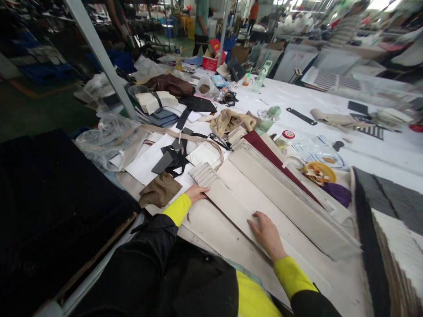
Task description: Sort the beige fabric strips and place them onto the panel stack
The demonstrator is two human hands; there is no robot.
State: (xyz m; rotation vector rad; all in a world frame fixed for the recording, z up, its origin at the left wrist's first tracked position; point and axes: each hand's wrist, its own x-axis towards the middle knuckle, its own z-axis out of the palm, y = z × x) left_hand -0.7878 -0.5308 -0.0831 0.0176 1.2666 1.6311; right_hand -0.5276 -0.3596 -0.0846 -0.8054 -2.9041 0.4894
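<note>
Several long, flat, pale beige strips, fanned out at their far end, lie diagonally in front of me. My left hand grips the near edge of these strips close to the fanned end, with its fingertips over the top; part of the grip is hidden. Farther down the same strips, my right hand rests with its fingers spread and thumb apart. Just beyond lies a thicker stack of similar beige strips, with a dark maroon strip alongside it. A crumpled brown cloth piece sits left of my left hand.
Black straps and papers clutter the left side. A yellow bowl with scraps and a red-lidded jar stand beyond the strips. Layered dark material is piled at right. A metal post rises at left. People stand in the background.
</note>
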